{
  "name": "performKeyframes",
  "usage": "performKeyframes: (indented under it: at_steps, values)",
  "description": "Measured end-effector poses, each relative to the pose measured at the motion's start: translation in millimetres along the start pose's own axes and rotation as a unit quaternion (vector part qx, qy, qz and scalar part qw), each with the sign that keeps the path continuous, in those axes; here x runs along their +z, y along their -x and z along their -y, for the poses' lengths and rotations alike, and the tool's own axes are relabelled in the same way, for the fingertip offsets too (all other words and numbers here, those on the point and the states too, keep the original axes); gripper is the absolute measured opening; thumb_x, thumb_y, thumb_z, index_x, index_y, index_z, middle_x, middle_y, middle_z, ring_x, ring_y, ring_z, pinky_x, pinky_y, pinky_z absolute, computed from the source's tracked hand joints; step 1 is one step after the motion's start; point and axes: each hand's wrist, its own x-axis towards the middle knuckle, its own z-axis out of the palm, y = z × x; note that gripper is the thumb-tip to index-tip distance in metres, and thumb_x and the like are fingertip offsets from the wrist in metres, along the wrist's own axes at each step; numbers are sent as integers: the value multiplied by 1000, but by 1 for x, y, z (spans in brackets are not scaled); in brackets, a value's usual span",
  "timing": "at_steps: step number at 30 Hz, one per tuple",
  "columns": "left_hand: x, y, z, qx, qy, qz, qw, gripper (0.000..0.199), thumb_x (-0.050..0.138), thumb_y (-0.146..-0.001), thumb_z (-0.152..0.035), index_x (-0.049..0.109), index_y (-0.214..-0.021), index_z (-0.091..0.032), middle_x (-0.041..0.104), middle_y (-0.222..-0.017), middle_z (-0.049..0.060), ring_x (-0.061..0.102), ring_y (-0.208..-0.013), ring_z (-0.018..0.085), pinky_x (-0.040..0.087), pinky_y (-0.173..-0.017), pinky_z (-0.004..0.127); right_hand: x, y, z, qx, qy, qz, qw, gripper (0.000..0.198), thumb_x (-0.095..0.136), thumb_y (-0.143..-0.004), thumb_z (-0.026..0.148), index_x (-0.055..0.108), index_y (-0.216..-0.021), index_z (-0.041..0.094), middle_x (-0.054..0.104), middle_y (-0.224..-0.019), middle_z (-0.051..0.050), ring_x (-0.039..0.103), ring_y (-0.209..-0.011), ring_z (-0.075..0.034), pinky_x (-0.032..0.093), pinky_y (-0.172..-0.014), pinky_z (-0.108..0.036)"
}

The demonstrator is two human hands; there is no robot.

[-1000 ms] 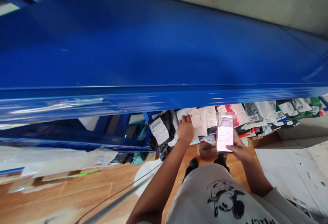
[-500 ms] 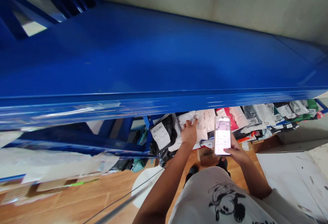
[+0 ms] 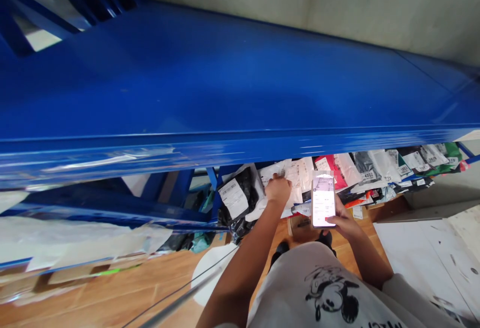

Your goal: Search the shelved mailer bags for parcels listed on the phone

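Observation:
My right hand (image 3: 342, 220) holds a smartphone (image 3: 323, 205) upright with its lit screen facing me, the thumb over the lower edge of the screen. My left hand (image 3: 278, 189) rests on the row of mailing bags on the lower shelf, its fingers curled down and their tips hidden. Beneath and beside it lie a white mailing bag (image 3: 268, 173) and a pale pink mailing bag (image 3: 300, 173) with printed labels. A black mailing bag (image 3: 249, 188) with a white label is to the left of that hand. A red mailing bag (image 3: 337, 178) lies behind the phone.
A wide blue shelf (image 3: 240, 83) spans the view above the bags. More labelled bags, such as a grey one (image 3: 365, 165), continue to the right. White boards (image 3: 420, 253) stand at lower right. A white round object (image 3: 210, 273) and a slanted pole (image 3: 187, 295) are at lower left.
My left hand's extended index finger has curled in, and the hand has turned slightly to the right over the bags. My right hand still holds the phone in nearly the same spot.

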Motion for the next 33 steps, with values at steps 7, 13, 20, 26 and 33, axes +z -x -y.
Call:
performKeyframes:
  at_steps: [7,13,20,26,33]
  values:
    - [-10,4,24,-14,6,-21,1000,44,38,-95,-27,76,-106,-7,67,-116,21,71,-90,28,54,-75,37,-5,-5,-14,-24,-33,22,999,95,79,-67,17,38,-150,35,75,-110,-7,71,-78,-24,55,-48,-25]
    - [-10,8,27,-15,16,-28,999,40,40,-95,-27,74,-106,-10,69,-111,18,69,-89,25,51,-73,33,-5,-9,-10,-1,-23,16,1000,95,76,-65,18,37,-151,35,74,-113,-7,71,-79,-26,57,-47,-28]
    - [-9,10,31,-37,27,-41,998,41,39,-94,-27,76,-103,-9,69,-109,17,71,-85,25,51,-70,32,26,-48,-10,46,-29,28,998,79,71,-70,30,41,-143,35,73,-100,-3,71,-69,-23,52,-39,-25]
    - [-10,11,31,-42,30,-39,998,41,39,-96,-25,75,-105,-9,69,-110,19,72,-89,26,52,-71,31,57,-88,-9,56,4,49,997,66,66,-76,41,40,-137,34,71,-103,-2,64,-59,-19,53,-35,-29]
    - [-14,13,33,-38,31,-12,999,41,35,-98,-19,74,-108,-10,69,-111,19,73,-91,25,53,-73,29,63,-95,-9,75,27,83,993,60,64,-79,48,40,-131,34,69,-106,-3,65,-62,-18,53,-37,-28]
